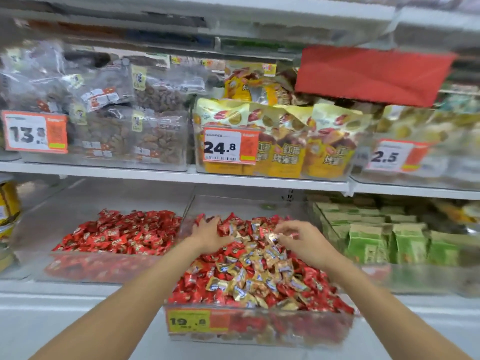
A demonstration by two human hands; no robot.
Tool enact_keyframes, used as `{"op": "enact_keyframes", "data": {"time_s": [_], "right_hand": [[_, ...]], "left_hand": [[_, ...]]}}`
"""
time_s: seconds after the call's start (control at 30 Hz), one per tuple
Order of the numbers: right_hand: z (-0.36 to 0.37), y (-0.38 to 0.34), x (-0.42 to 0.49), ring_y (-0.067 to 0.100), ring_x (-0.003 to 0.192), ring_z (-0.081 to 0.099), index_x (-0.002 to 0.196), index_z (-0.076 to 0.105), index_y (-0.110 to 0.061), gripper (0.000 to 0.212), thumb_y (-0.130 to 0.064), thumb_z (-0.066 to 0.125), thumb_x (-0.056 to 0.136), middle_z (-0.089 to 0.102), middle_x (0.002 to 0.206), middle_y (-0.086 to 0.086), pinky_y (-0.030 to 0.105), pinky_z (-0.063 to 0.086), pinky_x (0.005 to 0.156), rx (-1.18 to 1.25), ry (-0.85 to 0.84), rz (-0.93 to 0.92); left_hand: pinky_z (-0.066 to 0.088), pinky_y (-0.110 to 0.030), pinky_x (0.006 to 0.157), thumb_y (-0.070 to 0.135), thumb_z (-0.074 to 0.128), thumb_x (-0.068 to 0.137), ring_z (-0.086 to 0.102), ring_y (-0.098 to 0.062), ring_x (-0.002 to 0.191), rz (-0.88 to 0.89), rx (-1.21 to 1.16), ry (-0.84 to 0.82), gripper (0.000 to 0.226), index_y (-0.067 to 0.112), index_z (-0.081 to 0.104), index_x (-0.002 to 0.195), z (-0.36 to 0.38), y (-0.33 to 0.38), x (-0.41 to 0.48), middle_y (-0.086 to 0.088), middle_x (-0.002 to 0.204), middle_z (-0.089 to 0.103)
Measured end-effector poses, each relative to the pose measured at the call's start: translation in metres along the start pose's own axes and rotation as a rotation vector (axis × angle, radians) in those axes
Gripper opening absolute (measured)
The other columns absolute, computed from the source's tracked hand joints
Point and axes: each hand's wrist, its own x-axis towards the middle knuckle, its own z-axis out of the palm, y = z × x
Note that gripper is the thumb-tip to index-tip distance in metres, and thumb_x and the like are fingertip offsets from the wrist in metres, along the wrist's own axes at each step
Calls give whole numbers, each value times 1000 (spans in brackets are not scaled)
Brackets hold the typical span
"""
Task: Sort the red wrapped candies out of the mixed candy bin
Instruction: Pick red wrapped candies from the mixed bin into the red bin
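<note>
Shelved, one clear plastic bin (259, 329) heaps countless shiny red wrapped candies (320, 281) and gold wrapped candies (249, 268); your left hand (210, 231) rests spread there, your right hand (304, 239) seemingly pinches a gold one.

A shop: shelves (155, 175) of bagged snacks (285, 152) with orange price tags (230, 148).

A clear mixed bin (285, 333) is heaped with red candies (322, 279) and gold candies (259, 261). The left hand (210, 231) is spread over red ones; the right hand (304, 239) is curled among gold ones.
</note>
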Motion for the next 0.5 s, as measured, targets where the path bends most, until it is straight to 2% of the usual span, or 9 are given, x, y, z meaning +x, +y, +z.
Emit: {"op": "enact_keyframes", "data": {"time_s": [0.03, 0.1, 0.17, 0.23, 0.3, 0.37, 0.4, 0.43, 0.5], "right_hand": [[0, 4, 1, 6, 105, 58, 98, 69, -27, 12, -22, 60, 93, 64, 111, -11, 24, 44, 88, -7, -4, -6], [0, 11, 2, 6, 100, 59, 98, 70, -24, 12, -18, 61, 93, 66, 107, -10, 25, 46, 88, -7, -14, -15], [0, 13, 2, 0, 95, 58, 101, 69, -22, 14, -15, 59, 93, 66, 102, -12, 17, 44, 83, -6, -33, -18], [-1, 16, 3, -6, 91, 56, 101, 69, -22, 15, -14, 59, 94, 64, 98, -15, 9, 40, 76, 6, -36, -10], [-1, 16, 4, -6, 89, 56, 96, 68, -24, 14, -14, 59, 94, 64, 95, -16, 7, 39, 73, 33, -30, -2], [-1, 16, 6, -4, 89, 57, 94, 68, -25, 13, -15, 59, 94, 64, 94, -16, 7, 39, 72, 43, -31, -2], [-1, 15, 7, -3, 90, 57, 95, 68, -24, 13, -15, 59, 94, 64, 95, -15, 8, 39, 72, 49, -29, -1], [-1, 14, 7, -3, 91, 57, 96, 68, -24, 13, -15, 59, 94, 65, 96, -15, 8, 40, 72, 62, -27, 1], [0, 11, 7, -4, 90, 57, 94, 68, -25, 15, -13, 58, 94, 64, 96, -15, 11, 41, 74, 86, -29, -6]], "left_hand": [[15, -46, 118, 59, 55, 85, 6, -40, 145, -29, 51, -32, 91, 23, 6, 153, 7, 1, 1, -17, 159, 4], [16, -52, 115, 64, 57, 82, 1, -43, 144, -78, 155, -36, 95, 31, 2, 152, 19, 3, -1, -14, 159, 0], [23, -56, 110, 63, 58, 81, 12, -40, 142, -74, 210, 26, 82, 34, 19, 148, 24, 6, -4, -12, 155, 15], [27, -57, 106, 56, 60, 84, 29, -35, 135, -5, 202, 45, 53, 36, 43, 130, 24, 6, -4, -7, 141, 38], [36, -52, 103, 49, 60, 87, 50, -28, 116, 76, 134, 75, 23, 34, 55, 103, 20, 5, -6, -1, 114, 55], [49, -40, 85, 41, 62, 88, 65, -19, 87, 154, 10, 116, 12, 30, 57, 85, 13, 3, -11, 3, 91, 64], [50, -32, 70, 36, 62, 89, 66, -12, 70, 182, -62, 138, 12, 26, 59, 83, 7, 5, -17, 3, 83, 67], [45, -26, 56, 32, 61, 91, 61, -3, 52, 207, -121, 163, 12, 22, 61, 85, 0, 6, -23, 1, 77, 67], [31, -17, 40, 27, 59, 93, 49, 3, 34, 241, -222, 197, 13, 14, 62, 93, -12, 7, -36, 1, 73, 62]]}}
